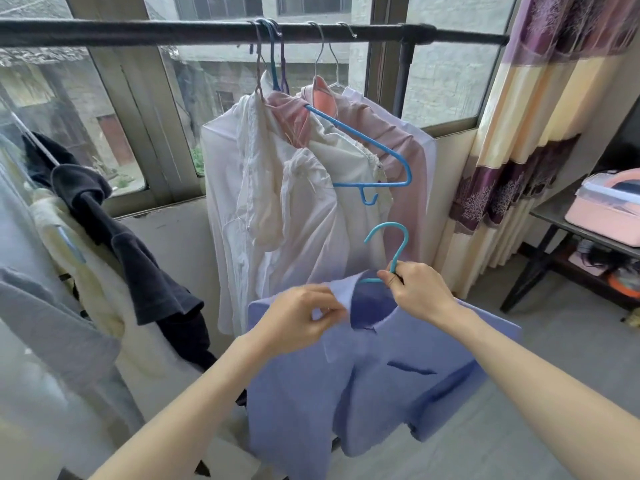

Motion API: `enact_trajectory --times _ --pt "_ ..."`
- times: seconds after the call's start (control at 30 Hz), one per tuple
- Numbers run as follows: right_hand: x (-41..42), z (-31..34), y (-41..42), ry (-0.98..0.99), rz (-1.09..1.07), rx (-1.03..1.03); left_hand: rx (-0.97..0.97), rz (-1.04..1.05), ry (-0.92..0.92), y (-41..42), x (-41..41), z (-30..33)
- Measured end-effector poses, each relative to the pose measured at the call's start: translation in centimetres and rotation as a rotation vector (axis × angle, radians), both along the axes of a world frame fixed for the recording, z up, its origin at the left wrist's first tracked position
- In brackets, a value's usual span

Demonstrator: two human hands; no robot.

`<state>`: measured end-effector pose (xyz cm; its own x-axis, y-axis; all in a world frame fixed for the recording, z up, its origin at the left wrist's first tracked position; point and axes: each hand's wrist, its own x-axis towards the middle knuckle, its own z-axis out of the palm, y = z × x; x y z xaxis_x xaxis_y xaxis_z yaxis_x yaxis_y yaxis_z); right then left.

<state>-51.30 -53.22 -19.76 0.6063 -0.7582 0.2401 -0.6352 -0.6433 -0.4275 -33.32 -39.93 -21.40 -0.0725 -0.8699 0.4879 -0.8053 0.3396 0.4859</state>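
A: Head view. Where is the blue shirt [381, 393]?

B: In mid-air, below the right half of the black rail [207, 31] and in front of the clothes already hung there. It is draped on a teal hanger [401, 251], front facing the person, and touches no surface.

A: Hands?

B: The right hand [419, 292] has its fingers curled round the hanger's neck just under the hook, carrying the weight. The left hand [298, 317] pinches the left collar flap between thumb and fingertips. Judged: the collar is being settled over the hanger's shoulder so the shirt sits square before hooking on.

A: Materials?

B: The shirt is thin woven cloth, smooth, with a pointed collar and a slit chest pocket. It hangs limp with soft folds. The hanger is slim coated wire with a round open hook, pointing up and left.

A: Surroundings?

B: On the rail hang a white blouse [242, 168], lightly crinkled, a pink garment [405, 150] gathered at the shoulder, and a bare blue hanger [374, 184] lying against them. A dark garment [138, 254] is slung over a slanted bar on the left. On the right are a striped curtain [526, 98] and a pink box [609, 216] on a table [554, 216].
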Motion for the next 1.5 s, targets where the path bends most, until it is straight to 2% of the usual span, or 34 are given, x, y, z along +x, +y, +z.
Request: enact_trajectory --times 0.07,0.17,0.2,0.3,0.33,0.5,0.67,0.77,0.83,0.87,0.93,0.97,1.0,1.1,1.13,1.17,1.23,1.33,1.4,1.5 --pt "-0.2 -0.7 -0.3 -0.066 0.064 -0.038 0.040 0.031 -0.068 0.5 0.0 -0.4" --pt "-0.3 -1.1 -0.4 -0.138 0.143 -0.137 -0.059 0.230 0.032 0.8 1.6 -0.2" --pt "-0.4 -1.0 -0.4 -0.155 0.154 -0.167 0.001 0.257 0.041 1.0 2.3 0.0" --pt "-0.9 -0.5 -0.3 -0.189 0.177 -0.197 0.375 0.225 0.097 1.7 4.4 -0.1" --pt "-1.1 -0.5 -0.4 -0.198 0.180 -0.193 0.408 0.222 0.151 2.0 4.6 -0.3" --pt "-2.0 -1.1 -0.1 -0.219 0.133 -0.065 0.201 0.305 0.310 2.0 4.0 -1.9" --pt "-2.3 -1.5 0.3 -0.046 0.020 0.035 -0.161 0.398 0.151 1.5 3.1 -1.6" --pt "-2.0 -1.7 0.1 0.040 -0.078 0.025 -0.223 0.291 0.004 2.0 2.0 -0.5" --pt "-2.0 -1.5 -0.4 -0.037 -0.131 0.028 -0.068 0.157 -0.123 2.4 1.4 0.0" --pt "-2.1 -1.5 -0.7 -0.105 -0.138 0.029 0.095 0.122 -0.203 2.6 1.1 0.3" --pt "-2.3 -1.4 -1.1 -0.233 -0.121 0.038 0.400 0.123 -0.322 2.9 1.0 0.3" --pt "-2.4 -1.4 -1.1 -0.277 -0.105 0.044 0.439 0.151 -0.320 3.1 1.1 0.1" --pt "-2.5 -1.3 -1.0 -0.307 -0.085 0.040 0.391 0.182 -0.290 3.3 1.2 -0.1" --pt "-2.6 -1.3 -0.9 -0.365 -0.035 -0.013 -0.015 0.357 -0.233 3.2 2.1 -0.7" --pt "-2.7 -1.3 -1.0 -0.376 -0.028 -0.018 -0.092 0.412 -0.248 3.1 2.5 -0.8" --pt "-2.8 -1.3 -1.0 -0.386 -0.026 -0.019 -0.103 0.441 -0.259 2.9 2.9 -1.0" --pt "-3.0 -1.2 -1.1 -0.410 -0.036 -0.017 0.041 0.437 -0.208 2.8 3.4 -1.2" --pt "-3.5 -1.1 -1.3 -0.448 -0.070 -0.014 0.273 0.419 0.060 2.8 4.2 -1.9" --pt "-3.8 -1.0 -1.4 -0.450 -0.095 -0.013 0.292 0.451 0.151 2.9 4.5 -2.5" --pt "-4.3 -0.8 -1.9 -0.418 -0.114 -0.029 0.194 0.515 0.242 2.7 4.9 -3.0"
